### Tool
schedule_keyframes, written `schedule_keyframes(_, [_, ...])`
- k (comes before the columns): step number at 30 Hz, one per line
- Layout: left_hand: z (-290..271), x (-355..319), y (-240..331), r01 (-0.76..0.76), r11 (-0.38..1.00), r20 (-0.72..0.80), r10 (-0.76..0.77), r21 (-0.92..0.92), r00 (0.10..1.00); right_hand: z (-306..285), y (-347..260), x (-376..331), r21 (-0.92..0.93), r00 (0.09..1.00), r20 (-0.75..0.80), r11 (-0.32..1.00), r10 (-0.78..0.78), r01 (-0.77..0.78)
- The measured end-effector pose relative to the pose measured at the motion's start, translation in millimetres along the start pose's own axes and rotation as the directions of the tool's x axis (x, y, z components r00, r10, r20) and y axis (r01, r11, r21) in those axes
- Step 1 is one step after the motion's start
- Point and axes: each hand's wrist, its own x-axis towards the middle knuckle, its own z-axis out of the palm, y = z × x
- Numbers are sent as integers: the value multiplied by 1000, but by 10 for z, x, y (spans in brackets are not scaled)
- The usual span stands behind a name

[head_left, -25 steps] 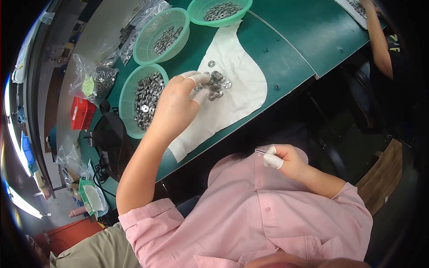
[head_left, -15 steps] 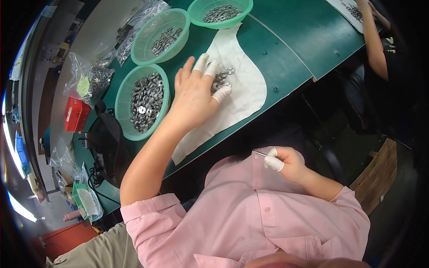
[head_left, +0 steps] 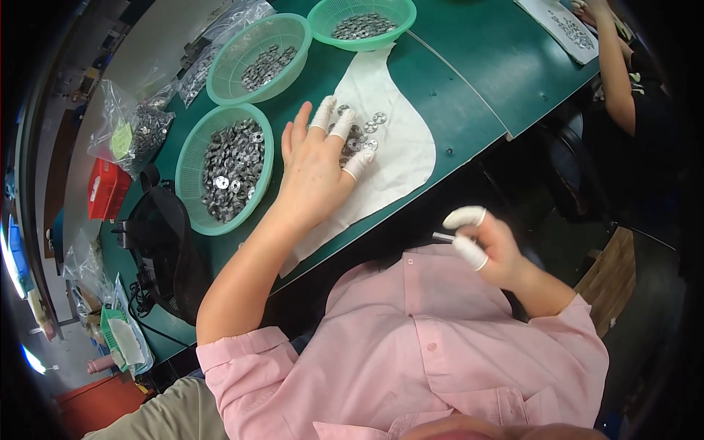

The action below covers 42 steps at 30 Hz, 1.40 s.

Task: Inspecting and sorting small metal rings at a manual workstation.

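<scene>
Several metal washers (head_left: 364,133) lie under the spread left hand (head_left: 317,172) fingertips; right hand (head_left: 490,251) pinches a thin metal pin (head_left: 443,237).

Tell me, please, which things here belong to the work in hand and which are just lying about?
In use:
left hand spread over small metal washers
white cloth under them
right hand pinching a thin metal piece
nearest green basket of washers

Lying about:
red box
clear bags
black device

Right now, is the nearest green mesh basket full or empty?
Partly full: the nearest green plastic mesh basket holds a heap of flat silver metal washers below its rim.
</scene>
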Motion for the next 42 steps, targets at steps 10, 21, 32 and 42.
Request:
schedule_keyframes(10, [-56,-190,-35,13,999,-161,-20,-45,987,-259,-453,1113,-286,974,-69,939,-217,190])
schedule_keyframes(21, [109,-318,-374,-35,992,-220,8,-120,975,152,-271,2103,-742,984,143,648,-103,175])
schedule_keyframes(32, [263,-357,-493,-26,984,-258,-21,-176,966,294,-271,2282,-845,956,293,463,-18,267])
schedule_keyframes(42, [327,-409,-541,-19,975,-276,-45,-222,960,451,-290,2395,-886,882,459,119,102,448])
